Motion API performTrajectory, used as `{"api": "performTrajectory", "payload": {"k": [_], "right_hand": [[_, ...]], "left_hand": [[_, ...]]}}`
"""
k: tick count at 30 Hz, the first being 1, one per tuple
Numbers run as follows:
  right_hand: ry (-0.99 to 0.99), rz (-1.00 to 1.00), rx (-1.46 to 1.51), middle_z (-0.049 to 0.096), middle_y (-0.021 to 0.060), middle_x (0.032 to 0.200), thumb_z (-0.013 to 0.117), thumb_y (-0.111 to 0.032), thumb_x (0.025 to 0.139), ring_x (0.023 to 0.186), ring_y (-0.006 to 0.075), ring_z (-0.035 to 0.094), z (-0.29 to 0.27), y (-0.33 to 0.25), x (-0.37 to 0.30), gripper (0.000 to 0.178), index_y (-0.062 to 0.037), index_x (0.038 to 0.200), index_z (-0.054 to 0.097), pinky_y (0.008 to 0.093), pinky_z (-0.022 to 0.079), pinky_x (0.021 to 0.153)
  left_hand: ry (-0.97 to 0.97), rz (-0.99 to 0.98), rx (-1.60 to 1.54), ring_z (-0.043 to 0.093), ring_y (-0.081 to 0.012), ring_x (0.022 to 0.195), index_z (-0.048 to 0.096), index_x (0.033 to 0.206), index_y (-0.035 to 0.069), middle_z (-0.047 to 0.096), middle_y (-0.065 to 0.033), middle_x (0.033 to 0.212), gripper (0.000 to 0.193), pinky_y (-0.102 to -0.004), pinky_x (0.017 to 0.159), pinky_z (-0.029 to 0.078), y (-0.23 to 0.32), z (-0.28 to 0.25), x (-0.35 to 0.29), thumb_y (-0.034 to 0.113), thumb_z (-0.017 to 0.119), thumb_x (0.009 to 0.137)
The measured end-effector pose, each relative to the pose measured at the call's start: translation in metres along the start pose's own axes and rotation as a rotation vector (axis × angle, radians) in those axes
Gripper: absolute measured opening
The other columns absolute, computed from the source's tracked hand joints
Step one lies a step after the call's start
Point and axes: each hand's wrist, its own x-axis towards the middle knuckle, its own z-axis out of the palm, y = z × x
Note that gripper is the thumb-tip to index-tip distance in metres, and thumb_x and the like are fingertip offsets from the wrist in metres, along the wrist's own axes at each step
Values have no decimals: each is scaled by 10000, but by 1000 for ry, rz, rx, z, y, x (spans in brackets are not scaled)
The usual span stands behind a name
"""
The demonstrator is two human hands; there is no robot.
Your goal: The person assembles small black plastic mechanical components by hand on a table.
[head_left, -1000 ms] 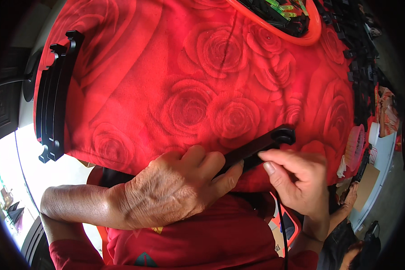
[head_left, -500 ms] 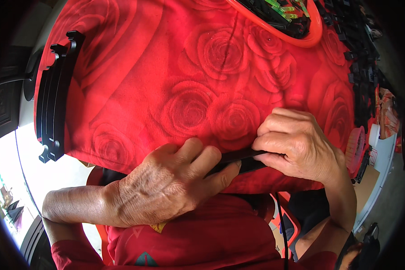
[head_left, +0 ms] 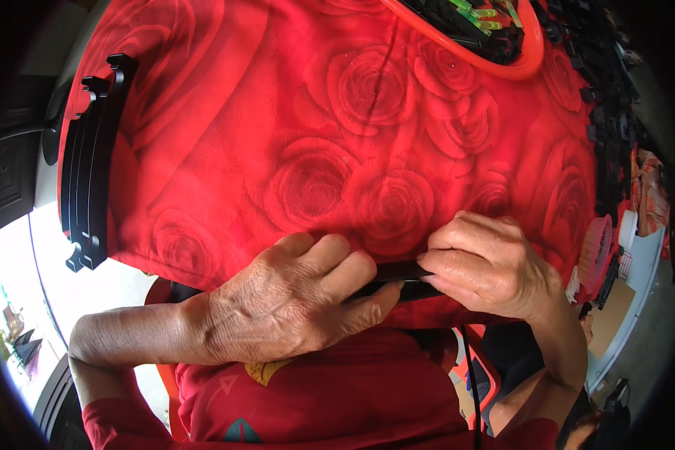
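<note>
Black bar (head_left: 400, 271) is clamped in both hands (head_left: 289, 300) (head_left: 495, 264) hiding its ends, orange basket (head_left: 495, 67) beyond.

We see only a short stretch of the narrow, smooth, black bar (head_left: 402, 270); its two ends are hidden by the left grip (head_left: 285, 304) and the right grip (head_left: 495, 264). The upper edge cuts off the round-cornered, orange-rimmed tub (head_left: 519, 72), and its slim, bright-green pieces (head_left: 489, 25) are too small for us to identify.
</note>
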Motion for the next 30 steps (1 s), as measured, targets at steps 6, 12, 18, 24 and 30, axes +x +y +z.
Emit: {"api": "performTrajectory", "payload": {"k": [6,12,18,24,30], "right_hand": [[-38,135,130,668,65,880,848,18,736,769,220,689,-6,-8,2,220,-21,924,739,351,584,626],[-81,356,357,714,83,929,844,23,756,857,261,708,-9,-11,1,233,-21,971,768,368,587,736],[-63,429,406,723,85,914,829,42,761,875,243,708,-8,-16,2,217,-20,961,771,350,579,769],[-49,471,405,719,93,892,825,56,758,846,239,706,-8,-23,5,211,-6,948,758,342,564,751],[-20,485,386,713,100,880,815,64,772,829,238,704,-3,-25,2,200,-5,950,755,339,557,740]], "left_hand": [[12,13,76,549,-183,811,768,1241,272,509,-52,1021,509,-311,637,539,2,1,-3,239,778,732],[32,19,112,545,-176,807,758,1245,284,503,-49,1019,507,-296,610,522,3,5,-5,244,778,739],[44,22,125,537,-170,793,754,1239,273,498,-45,1014,492,-288,580,497,4,5,-5,242,775,748],[37,17,118,531,-163,782,756,1243,266,504,-41,996,486,-280,566,479,5,4,-4,247,758,757],[50,23,134,534,-159,770,758,1243,262,511,-32,968,475,-290,575,468,5,5,-5,251,741,769]]}}
